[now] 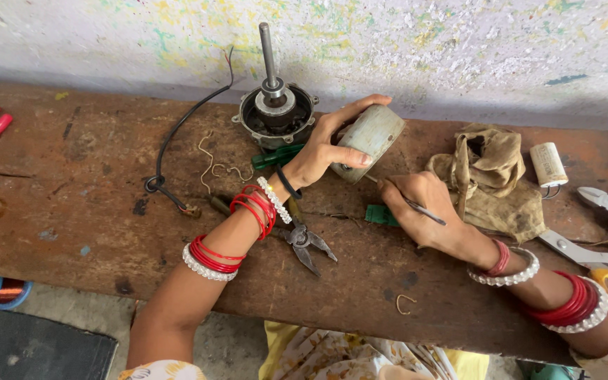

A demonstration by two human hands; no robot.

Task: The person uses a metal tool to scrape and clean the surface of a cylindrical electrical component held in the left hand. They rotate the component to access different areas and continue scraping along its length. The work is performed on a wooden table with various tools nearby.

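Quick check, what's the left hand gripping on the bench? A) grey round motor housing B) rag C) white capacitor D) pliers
A: the left hand is wrapped around the grey round motor housing, tilted on the bench, while the pliers, rag and white capacitor lie untouched.

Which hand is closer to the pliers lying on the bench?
The left hand. Its wrist crosses just above the pliers while it grips the grey round motor housing. The right hand, holding a thin tool, sits farther off to their right.
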